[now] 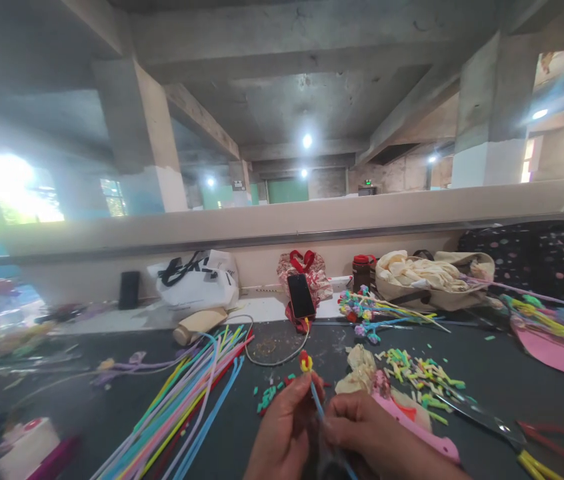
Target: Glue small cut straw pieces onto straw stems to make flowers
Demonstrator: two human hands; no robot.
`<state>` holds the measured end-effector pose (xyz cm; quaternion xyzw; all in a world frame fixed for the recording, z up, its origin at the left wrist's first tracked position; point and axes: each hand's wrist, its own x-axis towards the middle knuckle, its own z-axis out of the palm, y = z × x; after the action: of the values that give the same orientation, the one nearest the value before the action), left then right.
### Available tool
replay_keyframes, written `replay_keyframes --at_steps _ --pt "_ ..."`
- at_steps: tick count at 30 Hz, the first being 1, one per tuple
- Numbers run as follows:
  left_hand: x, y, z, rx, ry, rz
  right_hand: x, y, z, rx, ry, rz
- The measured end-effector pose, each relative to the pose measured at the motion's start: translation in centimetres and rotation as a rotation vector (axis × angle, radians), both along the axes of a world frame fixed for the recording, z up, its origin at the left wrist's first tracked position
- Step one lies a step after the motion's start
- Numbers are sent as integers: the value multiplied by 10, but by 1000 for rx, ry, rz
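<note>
Low in the middle of the head view, both of my hands work close together above the dark table. My left hand (285,423) is closed, its thumb and fingertips pinching just below a small red and yellow fuzzy tip (306,362). A blue pipe cleaner (317,402) runs down from these fingers towards my right hand (362,427). The right fingers are curled shut around it, and its lower end passes below them, blurred. Beside the right hand lie a pink-handled tool (429,433) and a crumpled cream cloth or paper (361,368). Short green cut pieces (268,397) are scattered near my left hand.
Long coloured pipe cleaners (182,407) lie bundled at left. Scissors (492,420) and a heap of cut pieces (419,373) are at right. Behind stand a phone (301,297) on a cable, a white bag (199,280), finished-looking fuzzy stems (365,313) and a canvas bag (427,293).
</note>
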<state>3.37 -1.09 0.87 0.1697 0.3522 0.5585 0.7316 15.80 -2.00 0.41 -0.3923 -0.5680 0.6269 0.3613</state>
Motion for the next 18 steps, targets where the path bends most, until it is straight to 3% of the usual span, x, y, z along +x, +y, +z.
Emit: replay_keyframes --at_steps 4,10,18 --pt "-2 -4 4 53 76 -77 7 5 -5 103 -23 14" --pt "-1 -6 6 125 72 -218 13 17 -8 86 47 -142" --pt "0 -4 -2 92 45 -300 16 18 -9 123 16 -150"
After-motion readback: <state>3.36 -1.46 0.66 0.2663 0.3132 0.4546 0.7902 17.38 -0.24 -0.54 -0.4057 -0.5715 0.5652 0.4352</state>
